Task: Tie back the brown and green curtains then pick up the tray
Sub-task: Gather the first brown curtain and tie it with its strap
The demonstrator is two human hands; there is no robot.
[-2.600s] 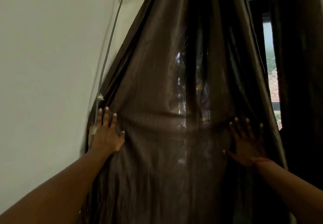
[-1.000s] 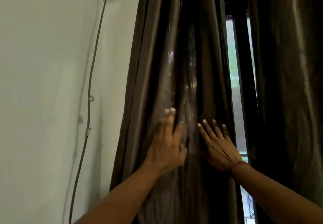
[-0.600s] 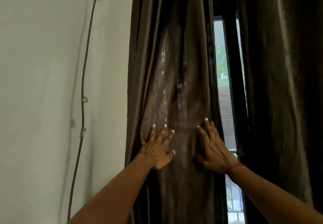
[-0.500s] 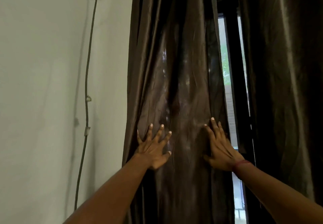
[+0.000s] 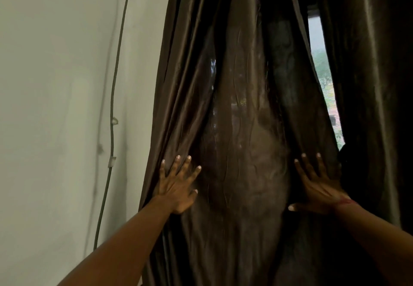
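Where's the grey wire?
In the head view, the grey wire runs down the white wall on the left side, just left of the brown curtain that the left hand presses on.

Brown curtain (image 5: 234,129) of thin satin-like cloth, glossy, creased and wrinkled, second curtain panel (image 5: 375,84) of like sheen, wall (image 5: 55,84) matt and smooth, cable (image 5: 111,129) smooth grey sheath.

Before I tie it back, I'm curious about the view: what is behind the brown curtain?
At the right edge of the brown curtain, a narrow strip of window shows, with green foliage outside. The fabric covers the rest of the window.
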